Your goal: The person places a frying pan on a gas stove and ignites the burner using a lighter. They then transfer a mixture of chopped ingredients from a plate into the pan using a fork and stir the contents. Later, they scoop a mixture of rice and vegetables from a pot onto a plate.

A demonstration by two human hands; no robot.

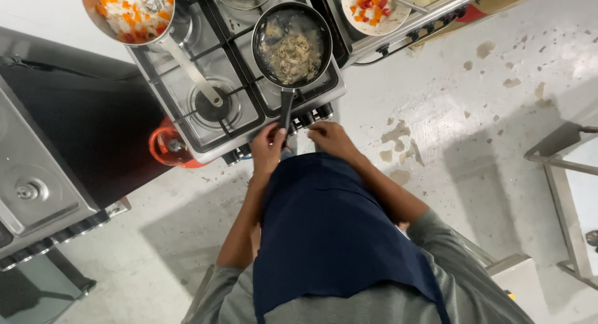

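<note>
Black and round, the frying pan (291, 45) sat on the front right burner of a steel gas stove (205, 121). It was full of pale shredded food that looked cooked. Its long dark handle (286, 109) stuck out over the front edge of the stove, toward the person.

The left hand (268, 148) was closed around the end of that handle, with the fingers curled on it. The right hand (330, 138) was just beside it, at the front edge of the stove near the dark knobs (308, 118). Its fingers were bent, and they seemed to touch a knob, but I could not tell if they were gripping it.

The person wore a dark blue apron (330, 237) over a grey shirt.

A second pan (131, 12) sat at the back left of the stove. It held white, orange and red chopped bits, and its long silver handle lay across the front left burner. A white plate (377, 9) with more orange and red bits sat on the top next to the stove, on the right. An orange gas bottle (169, 146) stood on the floor, just beside the stove's left corner. The floor (473, 112) was pale grey with brown spots. A metal frame (560, 181) stood well apart on the right.
</note>
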